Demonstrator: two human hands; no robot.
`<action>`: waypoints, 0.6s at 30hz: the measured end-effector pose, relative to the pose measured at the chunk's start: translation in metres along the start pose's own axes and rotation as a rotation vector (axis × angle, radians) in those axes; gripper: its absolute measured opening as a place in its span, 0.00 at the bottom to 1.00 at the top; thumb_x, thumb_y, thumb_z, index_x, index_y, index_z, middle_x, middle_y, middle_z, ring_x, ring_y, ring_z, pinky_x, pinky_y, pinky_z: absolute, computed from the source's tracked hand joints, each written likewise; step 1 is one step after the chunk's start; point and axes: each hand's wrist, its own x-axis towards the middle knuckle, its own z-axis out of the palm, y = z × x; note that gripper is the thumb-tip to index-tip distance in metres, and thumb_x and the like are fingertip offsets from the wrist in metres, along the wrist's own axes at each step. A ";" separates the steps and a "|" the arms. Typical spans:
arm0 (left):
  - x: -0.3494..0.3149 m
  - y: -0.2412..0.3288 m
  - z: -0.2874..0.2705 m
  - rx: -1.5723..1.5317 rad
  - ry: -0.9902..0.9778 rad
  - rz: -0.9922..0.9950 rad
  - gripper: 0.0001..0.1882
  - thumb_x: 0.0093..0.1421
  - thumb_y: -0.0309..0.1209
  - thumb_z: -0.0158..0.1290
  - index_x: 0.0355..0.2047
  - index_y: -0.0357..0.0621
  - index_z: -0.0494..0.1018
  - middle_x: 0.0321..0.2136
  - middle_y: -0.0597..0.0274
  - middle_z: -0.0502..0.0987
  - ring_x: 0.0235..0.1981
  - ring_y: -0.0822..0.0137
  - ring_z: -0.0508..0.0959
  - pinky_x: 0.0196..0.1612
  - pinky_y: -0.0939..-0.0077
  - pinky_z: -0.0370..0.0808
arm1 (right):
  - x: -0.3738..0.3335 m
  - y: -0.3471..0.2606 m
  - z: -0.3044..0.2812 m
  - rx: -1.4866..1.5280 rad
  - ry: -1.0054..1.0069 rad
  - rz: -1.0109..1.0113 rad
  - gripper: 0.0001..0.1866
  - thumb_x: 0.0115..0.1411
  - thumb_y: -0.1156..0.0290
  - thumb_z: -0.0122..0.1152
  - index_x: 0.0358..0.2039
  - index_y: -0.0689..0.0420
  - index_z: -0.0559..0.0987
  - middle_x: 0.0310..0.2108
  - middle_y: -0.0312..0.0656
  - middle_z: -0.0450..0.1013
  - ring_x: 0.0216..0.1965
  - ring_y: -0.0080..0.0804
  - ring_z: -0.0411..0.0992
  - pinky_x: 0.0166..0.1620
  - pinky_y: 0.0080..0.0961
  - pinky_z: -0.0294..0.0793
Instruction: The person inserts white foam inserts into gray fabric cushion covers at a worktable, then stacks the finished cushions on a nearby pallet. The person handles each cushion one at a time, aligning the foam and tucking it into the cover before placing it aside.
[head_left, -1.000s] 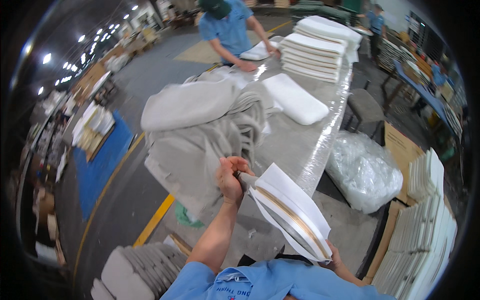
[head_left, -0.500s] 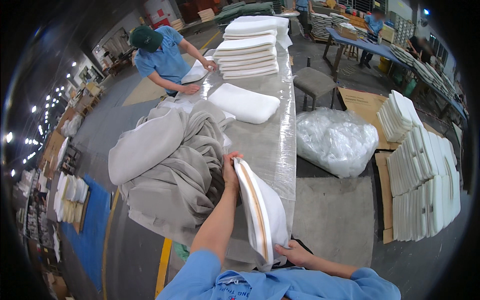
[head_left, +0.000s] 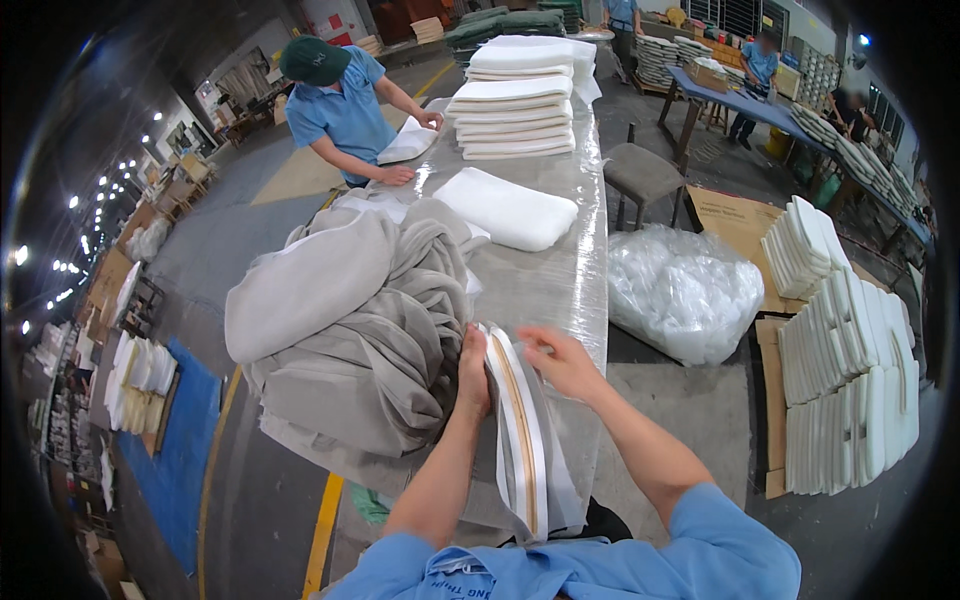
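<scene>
A cushion pad (head_left: 520,440) stands on edge against my body, showing white layers with a tan strip between them and grey fabric along its sides. My left hand (head_left: 474,375) grips its far end from the left, the palm against the fabric. My right hand (head_left: 562,362) is just right of that far end, fingers loosely bent and apart, slightly blurred, holding nothing I can see. Left of the pad lies a big heap of grey fabric covers (head_left: 370,330). Beyond it, a white pad (head_left: 510,208) rests flat on the plastic-covered table (head_left: 575,285).
A tall stack of white pads (head_left: 515,115) stands at the table's far end. At far left, a person (head_left: 340,110) handles another pad. On the right are a stool (head_left: 642,172), a clear bag of white stuffing (head_left: 685,290) and stacked white pads (head_left: 850,370) on cardboard.
My right hand has let go of the pad's near end and moved up beside its far end. The pad has turned more upright, and the view has shifted slightly.
</scene>
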 end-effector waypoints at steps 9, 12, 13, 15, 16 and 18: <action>-0.005 0.002 0.017 0.578 0.226 0.061 0.31 0.63 0.30 0.49 0.65 0.26 0.66 0.55 0.40 0.76 0.56 0.53 0.78 0.58 0.65 0.73 | 0.090 0.028 0.034 -0.239 -0.100 -0.072 0.17 0.61 0.65 0.70 0.50 0.55 0.86 0.47 0.47 0.80 0.43 0.43 0.79 0.49 0.35 0.78; 0.001 -0.002 0.039 0.617 0.281 -0.037 0.22 0.65 0.33 0.49 0.52 0.28 0.78 0.45 0.39 0.82 0.49 0.47 0.82 0.54 0.60 0.75 | 0.097 0.046 0.017 -0.298 0.004 -0.118 0.12 0.61 0.65 0.70 0.42 0.58 0.86 0.45 0.46 0.81 0.41 0.43 0.79 0.47 0.35 0.77; 0.003 0.001 0.031 0.714 0.311 -0.009 0.20 0.66 0.33 0.50 0.50 0.29 0.78 0.45 0.39 0.82 0.47 0.44 0.82 0.52 0.58 0.75 | 0.097 0.044 0.025 -0.308 0.017 -0.152 0.11 0.61 0.65 0.70 0.39 0.59 0.86 0.45 0.46 0.81 0.40 0.43 0.78 0.45 0.35 0.77; 0.007 0.009 0.012 0.907 0.368 0.056 0.18 0.67 0.35 0.51 0.46 0.31 0.79 0.43 0.39 0.83 0.44 0.40 0.82 0.50 0.54 0.75 | 0.096 0.039 0.044 -0.245 0.056 -0.225 0.09 0.63 0.67 0.68 0.36 0.61 0.84 0.44 0.45 0.81 0.40 0.39 0.78 0.45 0.33 0.76; 0.008 0.009 0.015 0.985 0.365 0.076 0.18 0.68 0.35 0.51 0.46 0.31 0.79 0.44 0.39 0.82 0.45 0.39 0.81 0.51 0.54 0.75 | 0.093 0.046 0.047 -0.187 0.099 -0.245 0.08 0.65 0.69 0.67 0.36 0.61 0.84 0.44 0.44 0.81 0.41 0.36 0.78 0.46 0.31 0.76; 0.010 0.004 0.031 1.132 0.335 0.110 0.17 0.70 0.36 0.50 0.44 0.32 0.79 0.45 0.37 0.81 0.46 0.37 0.80 0.51 0.53 0.75 | 0.087 0.061 0.042 -0.097 0.216 -0.248 0.08 0.65 0.70 0.66 0.34 0.62 0.83 0.43 0.43 0.82 0.41 0.35 0.77 0.47 0.30 0.75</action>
